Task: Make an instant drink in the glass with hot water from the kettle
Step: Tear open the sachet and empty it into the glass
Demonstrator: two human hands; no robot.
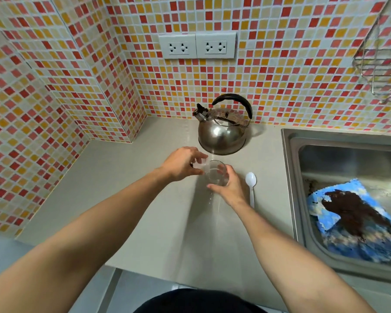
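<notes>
Counting first: two hands, one glass (pixel 216 173), one kettle (pixel 222 129), one white plastic spoon (pixel 251 184), two wall sockets (pixel 198 46), one sink (pixel 294 177), one blue cloth (pixel 343 224), one wire rack (pixel 377 62). Glass upright on grey tabletop (pixel 133 188), just in front of kettle, spoon lying just to its right, bowl end away from the body. Right hand (pixel 231 188) wrapped round near side of glass, grip curled against the wall, thumb at the rim. Left hand (pixel 182 163) at left rim of glass, grip pinching a small clear packet or cup (pixel 201 164) tipped over the opening; kind hard to tell, blurred and see-through. Dark speck at its outer end, contents unclear. Inside of glass hard to read, clear on grey, fill cannot tell. Kettle steel, black handle up, spout to the left, lid on, standing near the tiled back wall (pixel 280 82) under the sockets. Cloth in sink with large dark brown stain, lower corner cut off by frame edge. Sink cut off at right. Rack at top right only partly in frame, contents not visible. Dark clothing at bottom edge, cut off.
</notes>
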